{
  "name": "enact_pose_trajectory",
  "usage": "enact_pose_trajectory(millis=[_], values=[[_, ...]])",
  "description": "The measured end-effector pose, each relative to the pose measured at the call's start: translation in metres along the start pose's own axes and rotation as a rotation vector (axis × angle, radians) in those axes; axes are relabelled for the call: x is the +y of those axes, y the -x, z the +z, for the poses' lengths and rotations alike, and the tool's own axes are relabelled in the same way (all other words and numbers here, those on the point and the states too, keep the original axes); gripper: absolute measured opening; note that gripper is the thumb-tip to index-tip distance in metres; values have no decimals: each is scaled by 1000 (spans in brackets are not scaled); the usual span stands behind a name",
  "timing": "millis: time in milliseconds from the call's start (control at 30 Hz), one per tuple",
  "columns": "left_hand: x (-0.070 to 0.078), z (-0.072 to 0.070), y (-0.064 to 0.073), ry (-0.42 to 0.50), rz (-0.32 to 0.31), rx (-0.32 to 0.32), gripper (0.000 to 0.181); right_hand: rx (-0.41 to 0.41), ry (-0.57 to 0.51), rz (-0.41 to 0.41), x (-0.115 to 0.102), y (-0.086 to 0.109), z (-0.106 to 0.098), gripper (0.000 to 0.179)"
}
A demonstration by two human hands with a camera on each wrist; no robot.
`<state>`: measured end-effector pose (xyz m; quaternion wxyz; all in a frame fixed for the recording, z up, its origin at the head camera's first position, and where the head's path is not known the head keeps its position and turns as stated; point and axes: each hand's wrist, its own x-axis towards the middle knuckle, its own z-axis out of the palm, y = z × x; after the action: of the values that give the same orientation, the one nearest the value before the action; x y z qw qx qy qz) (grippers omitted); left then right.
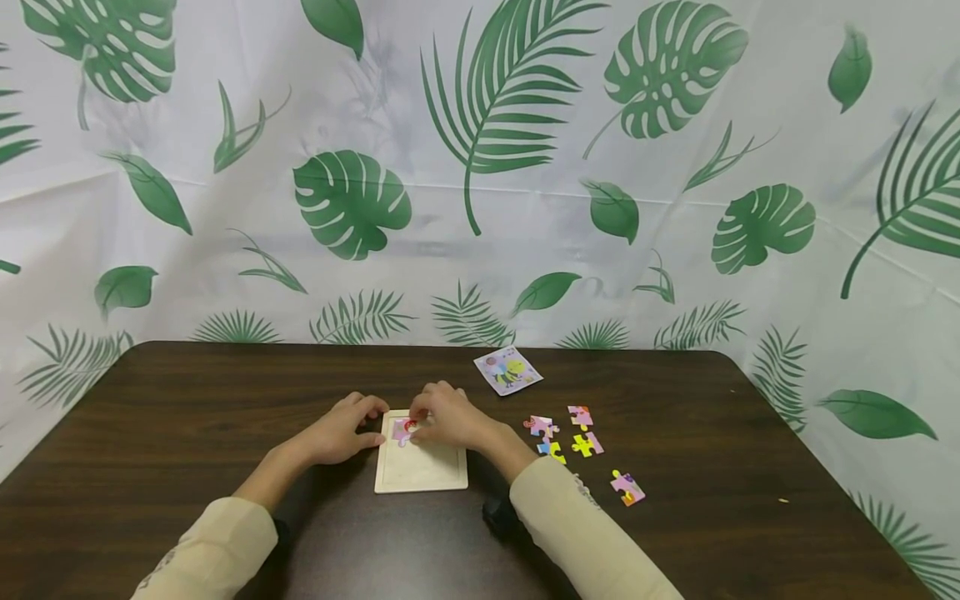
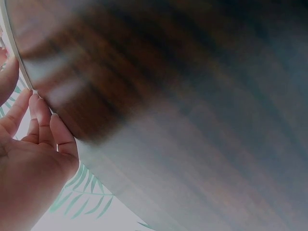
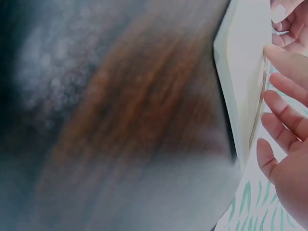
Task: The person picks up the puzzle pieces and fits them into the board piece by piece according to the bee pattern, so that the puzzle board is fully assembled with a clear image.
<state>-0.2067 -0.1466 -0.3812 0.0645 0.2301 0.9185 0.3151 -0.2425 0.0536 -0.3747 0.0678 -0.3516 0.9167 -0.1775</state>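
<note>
A pale wooden puzzle board [image 1: 422, 473] with a raised rim lies on the table. In its upper left part is a pink puzzle piece with a red patch [image 1: 409, 426]. My right hand [image 1: 452, 417] reaches over the board and holds this piece between thumb and fingertips, partly covering it. In the right wrist view the other fingers of that hand fan out low over the board. My left hand [image 1: 341, 431] rests at the board's left edge, thumb and fingertips touching the rim. The left wrist view shows its fingers [image 2: 43, 120] extended along that edge.
Several loose puzzle pieces [image 1: 582, 444] in pink, yellow and blue lie right of the board, one piece [image 1: 627, 488] nearer me. A picture card [image 1: 508, 371] with a bee lies at the back. The dark wooden table [image 1: 247, 379] meets a leaf-print curtain [image 1: 480, 250].
</note>
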Motion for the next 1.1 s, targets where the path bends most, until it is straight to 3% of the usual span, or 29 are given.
enact_pose_trajectory(millis=[300, 633, 900, 1100], values=[[2, 0, 0, 5, -10, -8, 32, -1, 17, -12, -1, -4, 1, 16], [2, 0, 0, 10, -18, -11, 32, 16, 32, 28, 1, -5, 2, 19], [3, -1, 1, 12, -17, -11, 32, 34, 12, -12, 9, -8, 7, 18], [4, -1, 1, 13, -20, -12, 32, 18, 28, 34, 1, -6, 3, 17]])
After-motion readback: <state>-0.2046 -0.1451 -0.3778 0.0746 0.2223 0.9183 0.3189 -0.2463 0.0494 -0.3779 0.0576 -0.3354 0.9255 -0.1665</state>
